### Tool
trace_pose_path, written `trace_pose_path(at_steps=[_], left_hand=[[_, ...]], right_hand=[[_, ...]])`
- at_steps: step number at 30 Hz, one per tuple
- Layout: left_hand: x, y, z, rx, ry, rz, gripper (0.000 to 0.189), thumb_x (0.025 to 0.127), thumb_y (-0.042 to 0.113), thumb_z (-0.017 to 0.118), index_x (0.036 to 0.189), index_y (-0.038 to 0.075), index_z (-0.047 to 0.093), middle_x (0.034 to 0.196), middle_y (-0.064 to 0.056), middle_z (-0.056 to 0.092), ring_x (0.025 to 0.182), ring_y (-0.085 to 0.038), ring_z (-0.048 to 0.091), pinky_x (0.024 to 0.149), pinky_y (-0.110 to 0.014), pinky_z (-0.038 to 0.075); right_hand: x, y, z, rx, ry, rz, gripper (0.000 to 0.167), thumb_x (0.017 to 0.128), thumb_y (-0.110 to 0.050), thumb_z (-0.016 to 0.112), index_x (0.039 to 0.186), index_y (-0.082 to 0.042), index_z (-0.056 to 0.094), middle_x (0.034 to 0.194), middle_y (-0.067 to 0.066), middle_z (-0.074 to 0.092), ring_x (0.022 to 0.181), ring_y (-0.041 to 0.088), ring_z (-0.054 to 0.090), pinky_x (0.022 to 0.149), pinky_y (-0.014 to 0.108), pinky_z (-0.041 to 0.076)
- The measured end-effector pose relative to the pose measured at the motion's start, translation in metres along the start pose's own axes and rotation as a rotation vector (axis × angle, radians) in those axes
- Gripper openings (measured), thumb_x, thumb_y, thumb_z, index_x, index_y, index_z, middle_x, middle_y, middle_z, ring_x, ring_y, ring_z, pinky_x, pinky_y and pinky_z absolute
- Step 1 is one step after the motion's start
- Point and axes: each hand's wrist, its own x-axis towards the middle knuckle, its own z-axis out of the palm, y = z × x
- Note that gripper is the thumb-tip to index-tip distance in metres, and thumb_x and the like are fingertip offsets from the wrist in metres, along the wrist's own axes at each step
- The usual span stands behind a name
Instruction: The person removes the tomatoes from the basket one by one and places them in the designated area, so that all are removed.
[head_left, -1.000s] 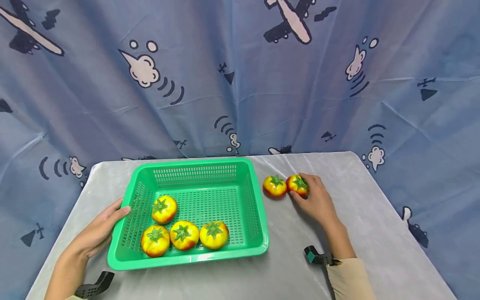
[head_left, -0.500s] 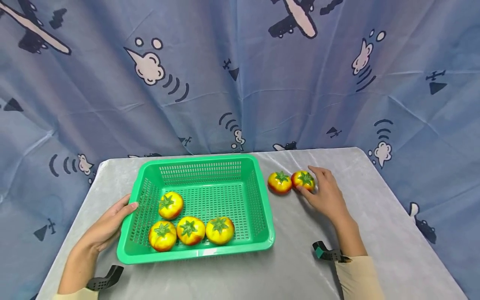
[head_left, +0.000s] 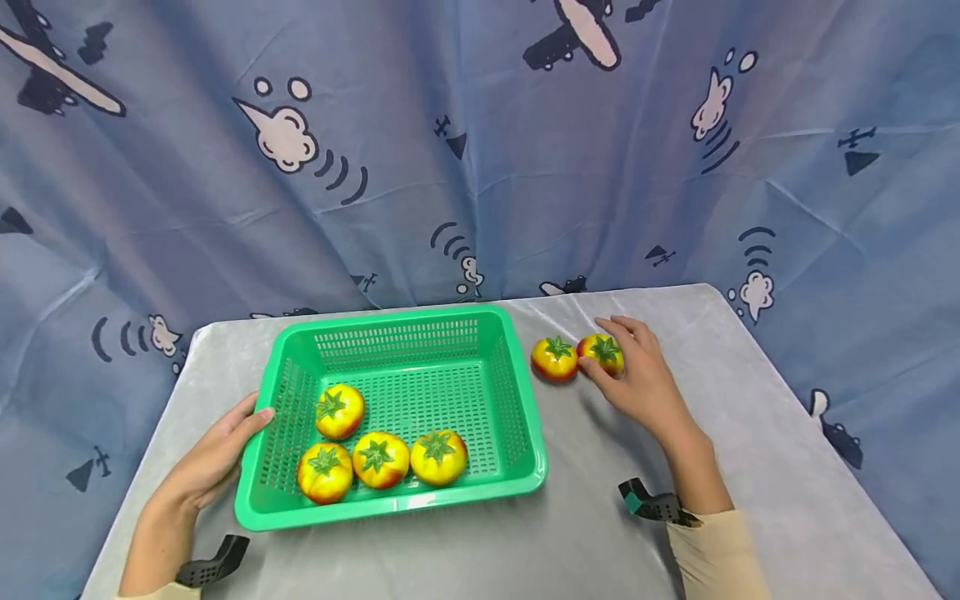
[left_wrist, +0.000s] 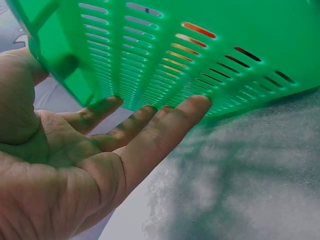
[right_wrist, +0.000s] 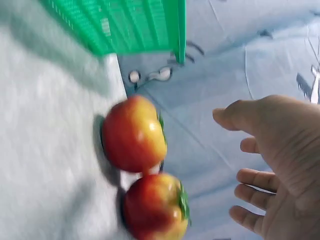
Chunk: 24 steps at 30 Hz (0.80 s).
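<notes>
My left hand [head_left: 213,457] holds the green basket [head_left: 390,502] by its left end, thumb over the rim. In the left wrist view its fingers [left_wrist: 165,135] lie along the outside of the slotted wall. Inside the basket are several yellow-and-red toy tomatoes [head_left: 378,460] with green star-shaped tops. Two more sit side by side on the table, right of the basket: a left tomato [head_left: 553,360] and a right tomato [head_left: 602,354]. My right hand [head_left: 637,379] hovers at the right tomato with fingers spread. The right wrist view shows a gap between hand [right_wrist: 280,155] and both tomatoes.
A silvery-grey cloth covers the table [head_left: 585,517]. Behind it hangs a blue curtain [head_left: 480,150] printed with planes and clouds. A black camera is strapped to each wrist. The basket's right end stands close to the left tomato.
My right hand's fingers have come away from the right tomato and spread above it. Both loose tomatoes stay side by side. The left hand keeps its hold on the basket; the head view shifts slightly.
</notes>
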Motion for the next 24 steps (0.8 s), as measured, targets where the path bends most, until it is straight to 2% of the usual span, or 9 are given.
trace_pose_path(at_steps=[5, 10, 13, 15, 17, 19, 24], left_hand=[[-0.008, -0.004, -0.006, -0.011, -0.005, 0.003, 0.07, 0.118, 0.021, 0.031, 0.164, -0.007, -0.012, 0.127, 0.007, 0.07, 0.111, -0.016, 0.074, 0.087, -0.039, 0.066], [-0.01, -0.006, -0.009, -0.022, 0.003, 0.009, 0.069, 0.118, 0.02, 0.031, 0.165, -0.007, -0.011, 0.126, 0.008, 0.071, 0.11, -0.017, 0.075, 0.086, -0.039, 0.066], [-0.009, -0.005, -0.008, -0.014, 0.013, 0.014, 0.068, 0.118, 0.02, 0.032, 0.165, -0.006, -0.009, 0.126, 0.01, 0.071, 0.11, -0.016, 0.075, 0.086, -0.039, 0.066], [-0.008, -0.004, -0.008, -0.014, 0.015, 0.017, 0.068, 0.118, 0.02, 0.032, 0.166, -0.006, -0.009, 0.126, 0.01, 0.071, 0.11, -0.016, 0.075, 0.086, -0.039, 0.066], [-0.006, -0.004, -0.007, -0.016, 0.013, 0.018, 0.068, 0.118, 0.021, 0.033, 0.166, -0.005, -0.008, 0.126, 0.01, 0.071, 0.11, -0.016, 0.075, 0.086, -0.039, 0.066], [-0.003, -0.004, -0.005, -0.02, 0.006, 0.019, 0.069, 0.118, 0.021, 0.033, 0.166, -0.005, -0.008, 0.126, 0.01, 0.071, 0.11, -0.016, 0.076, 0.086, -0.039, 0.067], [0.004, -0.005, 0.0, -0.029, -0.019, 0.025, 0.067, 0.118, 0.021, 0.033, 0.166, -0.004, -0.006, 0.126, 0.01, 0.072, 0.109, -0.016, 0.076, 0.085, -0.039, 0.067]], right_hand=[[0.006, -0.025, 0.007, 0.023, -0.122, -0.072, 0.06, 0.099, -0.022, 0.076, 0.153, -0.008, 0.054, 0.159, 0.022, 0.044, 0.147, 0.044, 0.044, 0.118, 0.067, 0.043], [0.012, -0.054, 0.009, 0.047, -0.16, -0.147, 0.06, 0.099, -0.023, 0.077, 0.153, -0.01, 0.054, 0.158, 0.019, 0.047, 0.139, 0.038, 0.054, 0.108, 0.057, 0.053], [0.018, -0.07, 0.01, 0.047, -0.183, -0.183, 0.06, 0.1, -0.026, 0.076, 0.154, -0.011, 0.054, 0.158, 0.018, 0.047, 0.14, 0.037, 0.053, 0.108, 0.056, 0.053], [0.021, -0.079, 0.011, 0.041, -0.203, -0.209, 0.061, 0.1, -0.027, 0.076, 0.154, -0.013, 0.053, 0.159, 0.016, 0.047, 0.147, 0.037, 0.048, 0.115, 0.06, 0.049], [0.024, -0.087, 0.011, 0.03, -0.22, -0.235, 0.061, 0.1, -0.029, 0.076, 0.155, -0.014, 0.053, 0.159, 0.015, 0.047, 0.147, 0.036, 0.048, 0.116, 0.06, 0.049], [0.027, -0.095, 0.012, 0.025, -0.241, -0.255, 0.062, 0.1, -0.03, 0.075, 0.156, -0.015, 0.053, 0.16, 0.015, 0.047, 0.128, 0.032, 0.061, 0.108, 0.054, 0.054], [0.031, -0.113, 0.014, 0.012, -0.299, -0.305, 0.059, 0.101, -0.032, 0.073, 0.155, -0.016, 0.054, 0.159, 0.013, 0.049, 0.125, 0.029, 0.063, 0.107, 0.05, 0.055]])
